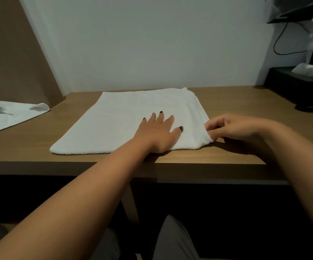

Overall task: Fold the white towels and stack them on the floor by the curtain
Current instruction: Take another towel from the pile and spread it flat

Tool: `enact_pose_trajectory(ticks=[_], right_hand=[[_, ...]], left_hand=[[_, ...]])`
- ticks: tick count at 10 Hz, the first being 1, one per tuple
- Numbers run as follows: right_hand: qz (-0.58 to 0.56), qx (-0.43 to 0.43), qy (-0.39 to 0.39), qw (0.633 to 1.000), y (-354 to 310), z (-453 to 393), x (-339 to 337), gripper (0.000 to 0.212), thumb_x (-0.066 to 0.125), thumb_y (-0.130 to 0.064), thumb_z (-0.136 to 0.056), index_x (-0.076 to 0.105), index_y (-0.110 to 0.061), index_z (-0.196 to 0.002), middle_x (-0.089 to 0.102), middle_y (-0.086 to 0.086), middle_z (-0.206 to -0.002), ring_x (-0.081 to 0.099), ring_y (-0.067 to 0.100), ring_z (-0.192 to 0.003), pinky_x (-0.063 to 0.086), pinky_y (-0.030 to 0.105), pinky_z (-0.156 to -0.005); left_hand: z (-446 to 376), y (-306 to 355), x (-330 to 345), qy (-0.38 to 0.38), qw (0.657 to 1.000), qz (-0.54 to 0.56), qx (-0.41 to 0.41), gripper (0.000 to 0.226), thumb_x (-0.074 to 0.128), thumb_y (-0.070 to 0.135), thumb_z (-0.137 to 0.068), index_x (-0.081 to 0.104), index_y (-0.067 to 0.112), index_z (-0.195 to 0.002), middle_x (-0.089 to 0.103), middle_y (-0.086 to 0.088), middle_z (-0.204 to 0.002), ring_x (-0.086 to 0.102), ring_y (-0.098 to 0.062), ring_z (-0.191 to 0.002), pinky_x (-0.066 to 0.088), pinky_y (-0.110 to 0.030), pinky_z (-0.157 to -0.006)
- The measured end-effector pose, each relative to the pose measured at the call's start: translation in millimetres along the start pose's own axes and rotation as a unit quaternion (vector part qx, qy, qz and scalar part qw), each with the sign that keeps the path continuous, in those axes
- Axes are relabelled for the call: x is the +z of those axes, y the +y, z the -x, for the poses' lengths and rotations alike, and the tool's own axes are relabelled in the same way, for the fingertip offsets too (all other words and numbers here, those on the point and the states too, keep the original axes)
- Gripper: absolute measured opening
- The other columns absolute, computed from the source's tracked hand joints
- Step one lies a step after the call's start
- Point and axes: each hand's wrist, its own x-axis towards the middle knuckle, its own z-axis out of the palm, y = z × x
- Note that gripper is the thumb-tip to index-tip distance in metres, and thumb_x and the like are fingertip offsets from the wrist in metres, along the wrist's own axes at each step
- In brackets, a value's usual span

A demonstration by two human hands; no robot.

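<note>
A white towel lies flat on the wooden desk, folded to a broad rectangle. My left hand presses on its near right part with fingers spread and straight. My right hand pinches the towel's near right corner between thumb and fingers at the desk surface. A second white towel lies loosely spread at the desk's far left, partly cut off by the frame edge.
A black tissue box with a white tissue sticking up stands at the back right, with a dark round base beside it. A black cable hangs on the white wall behind. The desk's front edge runs just below the towel.
</note>
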Motion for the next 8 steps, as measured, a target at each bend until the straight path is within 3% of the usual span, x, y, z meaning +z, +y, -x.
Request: enact_pose_trajectory(ticks=[1, 2, 3, 5, 6, 8], right_hand=[[0.032, 0.003, -0.019, 0.999, -5, -2, -2, 0.013, 0.063, -0.009, -0.089, 0.073, -0.017, -0.09, 0.067, 0.002, -0.09, 0.059, 0.013, -0.08, 0.046, 0.023, -0.074], [0.034, 0.003, 0.0, 0.999, -1, 0, 2, 0.008, 0.066, -0.006, -0.083, 0.071, -0.012, -0.085, 0.063, 0.004, -0.086, 0.056, 0.015, -0.081, 0.045, 0.026, -0.074], [0.022, -0.008, 0.046, 0.999, 4, 2, 9, 0.006, 0.068, -0.007, -0.08, 0.069, -0.013, -0.082, 0.063, 0.0, -0.078, 0.055, 0.014, -0.076, 0.044, 0.025, -0.071], [-0.056, -0.068, 0.134, 0.987, 16, 12, 18, 0.013, 0.069, -0.003, -0.082, 0.067, -0.016, -0.083, 0.064, -0.006, -0.073, 0.055, 0.0, -0.061, 0.045, 0.012, -0.058], [-0.055, -0.083, 0.102, 0.99, 16, 12, 17, 0.019, 0.065, -0.002, -0.085, 0.064, -0.017, -0.096, 0.064, -0.003, -0.078, 0.054, 0.002, -0.063, 0.048, 0.016, -0.063], [-0.092, -0.049, 0.117, 0.988, 20, 22, 8, 0.026, 0.062, 0.004, -0.086, 0.066, -0.016, -0.102, 0.067, 0.007, -0.094, 0.061, 0.015, -0.08, 0.051, 0.023, -0.073]], left_hand=[[0, 0, 0, -0.002, 1.0, 0.001, -0.003, 0.066, 0.01, 0.06, -0.099, 0.002, 0.029, -0.156, -0.004, -0.006, -0.164, -0.006, -0.028, -0.151, 0.001, -0.049, -0.121], [0, 0, 0, -0.002, 1.0, 0.003, -0.007, 0.067, 0.01, 0.061, -0.098, 0.001, 0.029, -0.156, -0.006, -0.007, -0.164, -0.008, -0.027, -0.151, 0.0, -0.048, -0.121], [1, 1, 0, -0.004, 1.0, 0.006, -0.008, 0.066, 0.01, 0.061, -0.099, 0.001, 0.029, -0.156, -0.007, -0.007, -0.164, -0.008, -0.027, -0.151, -0.001, -0.047, -0.121], [1, 0, 0, -0.004, 1.0, 0.008, -0.005, 0.066, 0.01, 0.06, -0.099, 0.0, 0.029, -0.156, -0.007, -0.007, -0.164, -0.008, -0.027, -0.151, -0.001, -0.048, -0.121], [1, 0, 0, -0.005, 1.0, 0.007, -0.004, 0.066, 0.01, 0.061, -0.098, 0.001, 0.03, -0.156, -0.007, -0.007, -0.164, -0.008, -0.026, -0.151, -0.001, -0.047, -0.121], [1, -1, -1, -0.006, 1.0, 0.009, -0.005, 0.067, 0.01, 0.061, -0.098, 0.002, 0.03, -0.156, -0.006, -0.006, -0.164, -0.008, -0.026, -0.151, -0.001, -0.047, -0.121]])
